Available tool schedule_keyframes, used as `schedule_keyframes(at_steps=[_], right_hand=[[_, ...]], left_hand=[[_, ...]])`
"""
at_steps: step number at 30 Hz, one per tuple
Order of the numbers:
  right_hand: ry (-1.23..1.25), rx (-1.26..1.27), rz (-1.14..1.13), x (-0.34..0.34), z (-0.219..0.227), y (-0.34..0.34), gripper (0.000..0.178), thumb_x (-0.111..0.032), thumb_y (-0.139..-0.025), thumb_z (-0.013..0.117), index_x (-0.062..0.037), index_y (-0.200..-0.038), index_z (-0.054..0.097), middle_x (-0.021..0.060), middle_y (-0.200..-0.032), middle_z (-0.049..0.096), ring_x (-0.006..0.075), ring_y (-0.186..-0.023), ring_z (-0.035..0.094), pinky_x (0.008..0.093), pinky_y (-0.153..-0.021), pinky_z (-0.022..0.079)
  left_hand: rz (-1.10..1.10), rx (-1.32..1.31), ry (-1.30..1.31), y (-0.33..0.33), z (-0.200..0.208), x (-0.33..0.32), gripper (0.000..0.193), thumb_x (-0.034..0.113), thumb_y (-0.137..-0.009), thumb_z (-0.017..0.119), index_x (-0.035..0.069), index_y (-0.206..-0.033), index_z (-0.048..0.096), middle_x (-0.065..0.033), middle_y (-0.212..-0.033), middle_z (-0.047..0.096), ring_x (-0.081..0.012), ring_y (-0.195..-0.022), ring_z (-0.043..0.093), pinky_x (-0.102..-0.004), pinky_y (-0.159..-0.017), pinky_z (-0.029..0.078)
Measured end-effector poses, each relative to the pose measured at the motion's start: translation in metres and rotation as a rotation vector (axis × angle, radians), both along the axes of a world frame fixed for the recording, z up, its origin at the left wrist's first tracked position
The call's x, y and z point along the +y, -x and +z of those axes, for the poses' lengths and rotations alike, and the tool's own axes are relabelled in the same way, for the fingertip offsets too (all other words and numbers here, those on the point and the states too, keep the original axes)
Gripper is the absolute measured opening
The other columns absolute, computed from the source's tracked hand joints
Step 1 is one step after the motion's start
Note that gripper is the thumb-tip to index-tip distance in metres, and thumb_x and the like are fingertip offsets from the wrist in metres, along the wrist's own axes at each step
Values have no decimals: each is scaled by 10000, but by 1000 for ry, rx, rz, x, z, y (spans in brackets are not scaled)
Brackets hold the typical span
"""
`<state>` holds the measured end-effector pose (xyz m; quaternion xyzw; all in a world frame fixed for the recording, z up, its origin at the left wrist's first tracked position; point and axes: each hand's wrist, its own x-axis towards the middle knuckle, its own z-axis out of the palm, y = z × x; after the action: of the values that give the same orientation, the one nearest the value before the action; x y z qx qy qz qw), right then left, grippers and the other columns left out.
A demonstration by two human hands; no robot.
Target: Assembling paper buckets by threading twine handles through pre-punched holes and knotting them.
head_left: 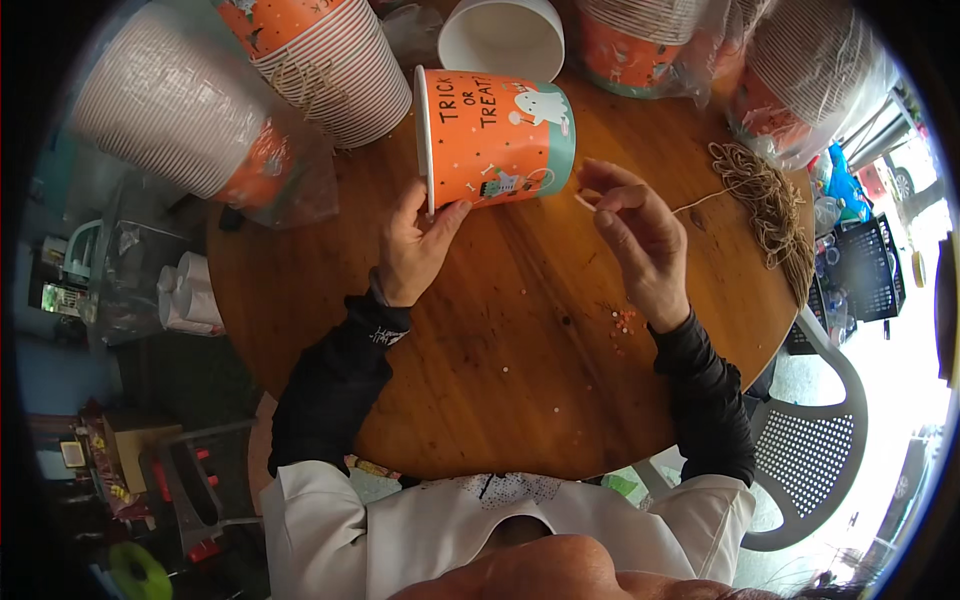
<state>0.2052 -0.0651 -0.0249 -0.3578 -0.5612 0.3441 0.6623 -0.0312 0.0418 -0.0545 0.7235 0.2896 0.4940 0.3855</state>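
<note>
An orange paper bucket (497,150) with a teal band and a ghost picture is tipped on its side, its white rim facing left. My left hand (418,240) grips it by the lower part of that rim, thumb on the printed wall and fingers toward the opening. Beside the bucket's teal end, my right hand (640,235) is closed in a pinch on a pale end of cord. A strand runs from behind this hand to a tangled heap of tan cord (765,205) on the right of the table.
Tall nested stacks of buckets (325,75) stand at the back left, one in clear plastic (175,110). More wrapped stacks (810,75) are at the back right. A white tub (502,40) lies behind my bucket. Small orange paper dots (622,325) dot the round wooden table (480,400).
</note>
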Motion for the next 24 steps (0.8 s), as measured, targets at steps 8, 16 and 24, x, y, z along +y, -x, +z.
schedule_keyframes(at_steps=[8, 16, 24], right_hand=[[46, -247, 7, 4, -12, 2, 22, -26, -947, 578, -26, -968, 572, 137, -1382, 519, 196, -1277, 476, 319, -1033, 387], [76, -186, 23, 6, -13, 7, 57, -30, -919, 607, -27, -973, 589, 131, -1386, 526, 232, -1278, 499, 365, -1055, 400], [58, -267, -12, 5, -12, 8, 90, 5, -896, 612, -28, -979, 606, 142, -1369, 539, 248, -1266, 516, 366, -1035, 420]], left_hand=[[-77, -53, 36, -1, 4, -12, 154, -9, -910, 580, 3, -1063, 561, -24, -904, 596, -61, -806, 549, -227, -681, 472], [-164, -82, 262, 10, 12, -16, 267, -46, -869, 477, 0, -1129, 516, -10, -953, 582, -36, -743, 474, -194, -617, 383], [-303, -269, 465, 10, 22, -13, 332, -42, -886, 462, -4, -1212, 509, -31, -1065, 612, -68, -881, 543, -229, -754, 445]])
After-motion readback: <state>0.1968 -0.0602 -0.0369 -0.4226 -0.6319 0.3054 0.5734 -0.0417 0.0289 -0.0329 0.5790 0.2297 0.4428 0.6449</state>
